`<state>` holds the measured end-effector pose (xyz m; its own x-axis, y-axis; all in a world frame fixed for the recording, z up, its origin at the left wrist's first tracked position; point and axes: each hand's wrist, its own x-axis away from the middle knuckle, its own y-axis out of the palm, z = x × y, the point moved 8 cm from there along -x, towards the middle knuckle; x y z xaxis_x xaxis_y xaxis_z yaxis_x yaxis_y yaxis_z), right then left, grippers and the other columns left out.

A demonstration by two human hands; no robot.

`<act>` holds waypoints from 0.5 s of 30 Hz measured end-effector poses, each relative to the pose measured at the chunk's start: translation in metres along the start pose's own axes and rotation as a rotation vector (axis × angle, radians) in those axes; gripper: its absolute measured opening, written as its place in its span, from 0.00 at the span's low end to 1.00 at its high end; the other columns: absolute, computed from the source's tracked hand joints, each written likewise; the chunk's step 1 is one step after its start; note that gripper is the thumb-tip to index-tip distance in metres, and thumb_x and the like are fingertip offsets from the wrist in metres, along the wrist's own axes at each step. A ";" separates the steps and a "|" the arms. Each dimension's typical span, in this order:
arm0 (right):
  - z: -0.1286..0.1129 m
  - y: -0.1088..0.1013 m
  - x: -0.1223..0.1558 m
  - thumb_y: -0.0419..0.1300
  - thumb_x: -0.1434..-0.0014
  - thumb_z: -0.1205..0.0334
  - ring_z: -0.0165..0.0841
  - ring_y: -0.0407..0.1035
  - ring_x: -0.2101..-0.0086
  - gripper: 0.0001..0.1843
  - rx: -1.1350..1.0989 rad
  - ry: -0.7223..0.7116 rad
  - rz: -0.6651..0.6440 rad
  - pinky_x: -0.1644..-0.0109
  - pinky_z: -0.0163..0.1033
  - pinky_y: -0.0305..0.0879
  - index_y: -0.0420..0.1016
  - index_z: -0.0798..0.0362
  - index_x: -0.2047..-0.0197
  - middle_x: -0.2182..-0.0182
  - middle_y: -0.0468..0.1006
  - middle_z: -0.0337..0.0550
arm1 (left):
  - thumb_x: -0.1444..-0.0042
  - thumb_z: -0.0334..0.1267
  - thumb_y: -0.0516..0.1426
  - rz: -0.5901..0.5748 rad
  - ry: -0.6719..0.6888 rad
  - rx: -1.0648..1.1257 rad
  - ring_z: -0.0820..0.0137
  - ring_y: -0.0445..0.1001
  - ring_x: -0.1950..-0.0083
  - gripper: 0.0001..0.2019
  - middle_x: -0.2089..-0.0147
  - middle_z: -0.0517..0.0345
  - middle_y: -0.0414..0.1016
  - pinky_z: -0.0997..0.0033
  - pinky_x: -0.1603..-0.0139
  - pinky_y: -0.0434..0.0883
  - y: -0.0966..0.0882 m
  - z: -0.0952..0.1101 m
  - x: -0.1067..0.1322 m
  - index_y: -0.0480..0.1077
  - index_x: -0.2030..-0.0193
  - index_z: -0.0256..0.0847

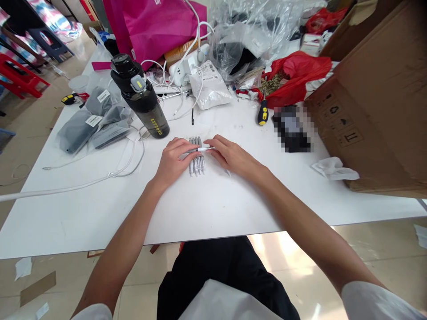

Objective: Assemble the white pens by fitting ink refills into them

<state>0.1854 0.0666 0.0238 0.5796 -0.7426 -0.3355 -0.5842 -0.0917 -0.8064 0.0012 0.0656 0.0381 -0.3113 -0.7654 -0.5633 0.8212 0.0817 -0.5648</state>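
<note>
A white worktop (83, 222) with a thin dark edge stood over a floor of glossy beige tiles (140, 284). Bright light glared off the tiles below the front edge. Paper scraps (23, 268) and a brown cardboard strip (38, 289) littered the lower left. Farther back on that side stood a red plastic stool (26, 79) and a dark blue stool (55, 42), near a multicoloured patterned cloth (53, 15).

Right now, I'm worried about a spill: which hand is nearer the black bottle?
Left. The left hand is close to the black bottle, just right of its base and nearer the person; the right hand is farther right, beyond the left hand.
</note>
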 end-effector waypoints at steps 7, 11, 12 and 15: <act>0.001 -0.001 0.000 0.46 0.15 0.47 0.41 0.74 0.59 0.20 -0.022 -0.001 0.004 0.54 0.45 0.69 0.74 0.49 0.42 0.49 0.80 0.52 | 0.30 0.43 0.70 -0.016 -0.005 -0.020 0.59 0.80 0.52 0.07 0.57 0.52 0.85 0.54 0.45 0.76 0.001 -0.001 0.000 0.88 0.49 0.48; 0.000 -0.002 0.000 0.50 0.16 0.46 0.39 0.74 0.61 0.19 -0.042 -0.036 0.019 0.57 0.43 0.67 0.74 0.50 0.43 0.49 0.81 0.53 | 0.30 0.44 0.70 -0.003 0.042 -0.032 0.60 0.80 0.54 0.07 0.57 0.53 0.86 0.55 0.47 0.77 0.000 0.003 0.000 0.88 0.50 0.47; 0.000 -0.001 0.001 0.48 0.15 0.47 0.39 0.74 0.62 0.20 -0.030 -0.044 0.014 0.58 0.43 0.66 0.75 0.50 0.45 0.51 0.81 0.53 | 0.30 0.43 0.70 0.001 0.047 -0.037 0.60 0.80 0.54 0.07 0.57 0.53 0.86 0.56 0.47 0.77 0.000 0.003 0.000 0.88 0.49 0.47; 0.002 0.000 0.001 0.48 0.15 0.48 0.40 0.75 0.62 0.20 -0.022 -0.019 0.007 0.59 0.43 0.65 0.75 0.50 0.45 0.53 0.83 0.52 | 0.31 0.40 0.71 0.011 0.061 -0.047 0.61 0.80 0.53 0.07 0.57 0.54 0.85 0.56 0.46 0.77 -0.001 0.004 0.000 0.88 0.49 0.47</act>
<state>0.1875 0.0672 0.0225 0.5864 -0.7302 -0.3507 -0.6007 -0.1016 -0.7930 0.0019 0.0628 0.0408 -0.3326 -0.7239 -0.6044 0.8015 0.1208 -0.5857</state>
